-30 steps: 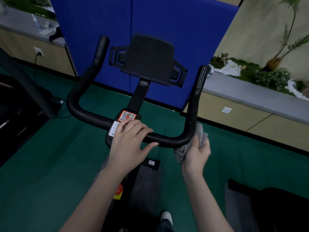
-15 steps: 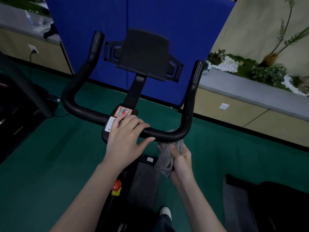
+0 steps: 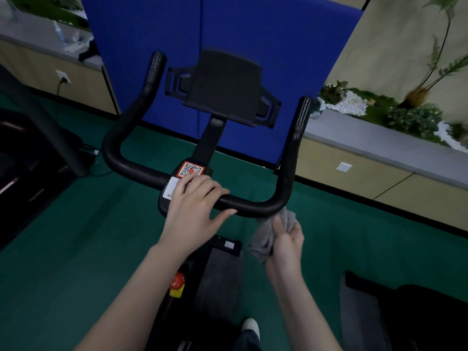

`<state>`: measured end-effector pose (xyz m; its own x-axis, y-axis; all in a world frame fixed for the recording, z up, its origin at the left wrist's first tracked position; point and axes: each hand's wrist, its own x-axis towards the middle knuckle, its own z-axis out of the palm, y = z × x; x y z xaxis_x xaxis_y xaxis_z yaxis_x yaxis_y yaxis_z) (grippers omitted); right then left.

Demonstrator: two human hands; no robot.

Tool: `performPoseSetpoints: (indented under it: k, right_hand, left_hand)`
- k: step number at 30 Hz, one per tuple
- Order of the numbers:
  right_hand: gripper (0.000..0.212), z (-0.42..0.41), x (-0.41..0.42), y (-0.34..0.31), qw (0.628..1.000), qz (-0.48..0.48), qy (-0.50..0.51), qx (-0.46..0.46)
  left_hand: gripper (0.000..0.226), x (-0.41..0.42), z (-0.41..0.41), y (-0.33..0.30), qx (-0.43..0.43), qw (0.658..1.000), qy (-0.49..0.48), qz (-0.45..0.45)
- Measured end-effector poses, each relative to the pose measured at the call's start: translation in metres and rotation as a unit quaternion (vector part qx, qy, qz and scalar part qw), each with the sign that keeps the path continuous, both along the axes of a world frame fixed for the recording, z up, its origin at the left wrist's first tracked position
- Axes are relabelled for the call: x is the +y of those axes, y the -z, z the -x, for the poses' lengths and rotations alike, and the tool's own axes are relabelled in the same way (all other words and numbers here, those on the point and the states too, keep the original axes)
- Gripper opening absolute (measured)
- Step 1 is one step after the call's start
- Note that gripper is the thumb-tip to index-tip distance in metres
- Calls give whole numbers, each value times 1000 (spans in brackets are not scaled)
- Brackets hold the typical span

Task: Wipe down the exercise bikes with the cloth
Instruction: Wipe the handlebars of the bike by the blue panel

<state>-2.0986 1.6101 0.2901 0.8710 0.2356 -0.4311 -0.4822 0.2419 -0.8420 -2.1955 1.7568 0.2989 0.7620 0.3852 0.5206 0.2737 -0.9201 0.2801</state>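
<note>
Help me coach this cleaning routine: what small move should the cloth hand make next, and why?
Probably slide the cloth up the handlebar's right upright. The right hand holds it bunched just under the right bend, while the left hand steadies the crossbar's centre, so the upright above looks like the nearest open stretch.

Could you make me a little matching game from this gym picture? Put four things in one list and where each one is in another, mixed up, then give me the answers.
Things:
1. cloth
2. left hand
3. red knob
4. tablet holder

Places:
A. resting on the middle of the handlebar, beside the code sticker
B. up on the stem, in front of the blue panel
C. bunched in the right hand, under the handlebar's right bend
D. low on the bike frame, below the left forearm

Pairs: 1-C, 2-A, 3-D, 4-B
</note>
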Motion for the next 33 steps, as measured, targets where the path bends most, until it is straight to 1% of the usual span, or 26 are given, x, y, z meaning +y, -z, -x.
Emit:
performPoseSetpoints:
  k: [3, 7, 9, 11, 13, 15, 17, 18, 21, 23, 24, 27, 29, 33]
  right_hand:
    - [27, 7, -2, 4, 999, 28, -2, -33]
    - [24, -13, -3, 1, 991, 50, 93, -87]
    - [17, -24, 2, -4, 976, 79, 126, -156]
    - [15, -26, 10, -12, 954, 112, 129, -247]
    - [16, -22, 14, -14, 916, 149, 94, -359]
    - [18, -21, 9, -8, 871, 178, 33, -457]
    - [18, -34, 2, -4, 839, 187, -27, -510]
    - [17, -45, -1, -5, 830, 189, -48, -522]
    - [12, -83, -1, -12, 823, 193, -83, -528]
    - [11, -96, 1, -17, 808, 197, -112, -544]
    - [11, -99, -1, -18, 791, 198, -136, -562]
    - [14, -109, -11, -25, 716, 191, -239, -627]
    - [15, -126, -13, -33, 677, 197, -292, -646]
    - [15, -147, -3, -45, 639, 222, -319, -664]
  left_hand:
    - [42, -5, -2, -3, 3, 1000, -9, -7]
    - [45, -26, -19, -5, 11, 1000, 4, -9]
    - [46, -37, -32, -3, 12, 1000, 20, 16]
    - [45, -45, -42, 0, 20, 999, 25, 40]
    - [42, -49, -47, 3, 25, 998, 14, 47]
    - [37, -51, -49, 5, 18, 999, 2, 48]
    - [34, -51, -51, 7, 2, 999, -3, 51]
    - [34, -51, -51, 8, -5, 998, -4, 55]
    - [32, -52, -52, 8, -16, 997, -3, 73]
    - [31, -53, -52, 7, -19, 996, -4, 87]
    - [31, -53, -52, 6, -18, 996, -5, 92]
    - [31, -54, -53, 4, -15, 994, -13, 104]
    - [31, -56, -53, 2, -20, 993, -16, 114]
    - [34, -58, -53, -1, -19, 991, -21, 128]
